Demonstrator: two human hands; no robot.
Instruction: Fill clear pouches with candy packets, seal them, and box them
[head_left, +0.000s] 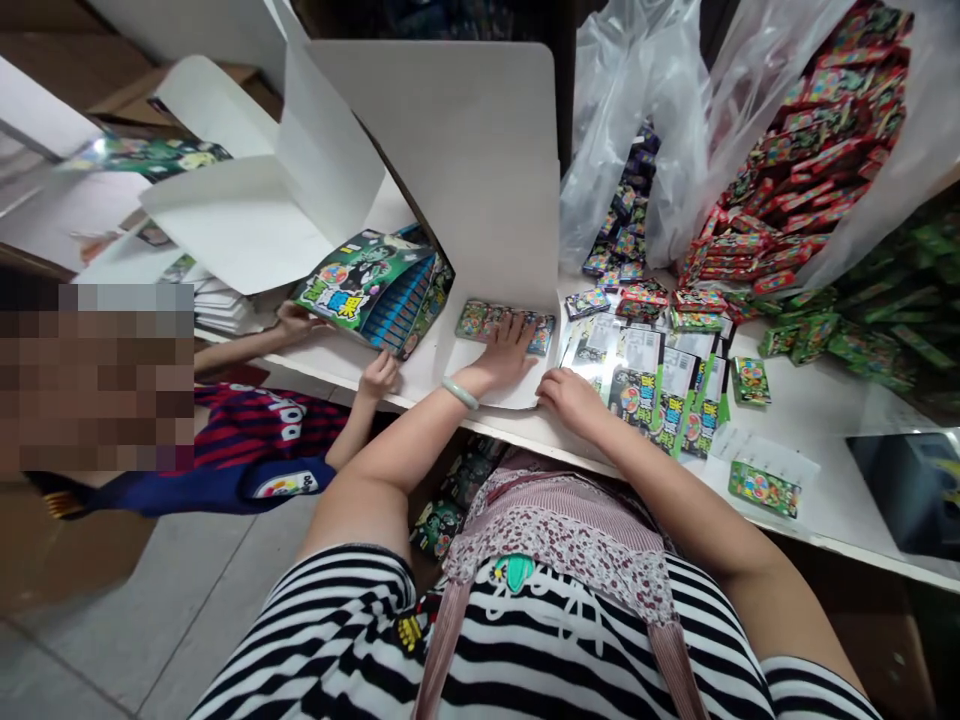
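My left hand [508,352], with a pale green bangle at the wrist, lies flat with fingers spread. It presses on a row of small colourful candy packs [471,320] in an open white cardboard box [517,392]. My right hand [571,400] has its fingers curled round the box's right front edge. The tall white lid [457,150] stands upright behind the packs. Close to the right hand, printed green-and-black card sleeves [637,392] lie fanned out on the table.
At left another person's hands [379,375] hold a filled green box [360,285]. Plastic bags of purple packs [626,215] and red packs [810,170] stand at the back right. Green packs [862,340] are heaped at far right. The white table [832,420] has its front edge before me.
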